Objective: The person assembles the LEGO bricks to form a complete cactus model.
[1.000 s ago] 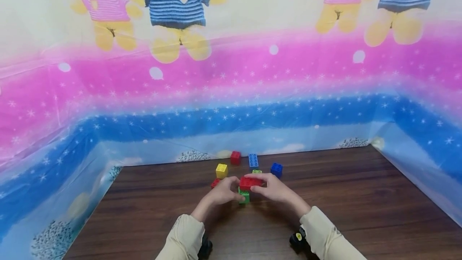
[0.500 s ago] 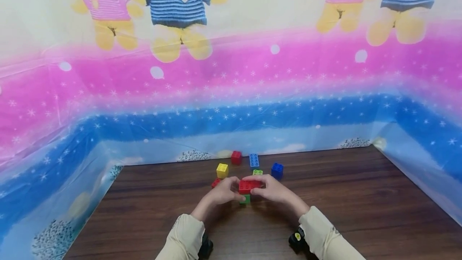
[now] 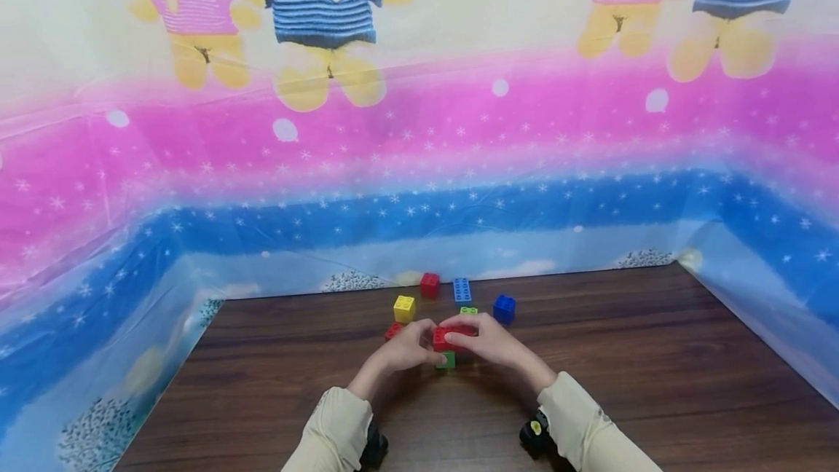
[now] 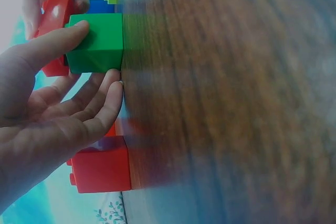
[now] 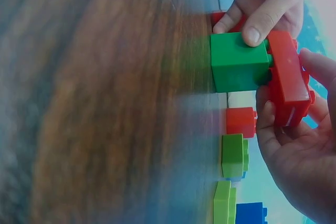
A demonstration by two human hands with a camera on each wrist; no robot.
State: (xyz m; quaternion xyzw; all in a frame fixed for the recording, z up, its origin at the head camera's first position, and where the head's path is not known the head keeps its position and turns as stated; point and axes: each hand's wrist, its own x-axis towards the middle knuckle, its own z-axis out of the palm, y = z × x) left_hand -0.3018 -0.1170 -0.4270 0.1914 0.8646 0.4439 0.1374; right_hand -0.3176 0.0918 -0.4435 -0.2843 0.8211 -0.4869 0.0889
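On the wooden table my left hand (image 3: 408, 347) steadies a green toy building block (image 4: 97, 43), thumb on its near face and fingers behind. My right hand (image 3: 491, 341) grips a longer, flatter red building brick (image 5: 286, 72) directly above it. In the right wrist view, green studs (image 5: 269, 59) show in a narrow gap under the red brick, which sits slightly tilted and reaches past the green block towards my right hand. Another red block (image 4: 102, 169) stands on the table beside my left hand, partly hidden by it in the head view.
Behind my hands stand a yellow block (image 3: 404, 308), a red block (image 3: 430, 285), a long light blue brick (image 3: 462, 290) and a dark blue block (image 3: 504, 308). Lime green bricks (image 5: 232, 156) stand near my right hand. A printed cloth (image 3: 419, 210) walls the table's back and sides.
My right hand has brought the red brick down and slightly left onto the top of the green block. Its thumb has slid left along the brick's front. My left hand stays in place.
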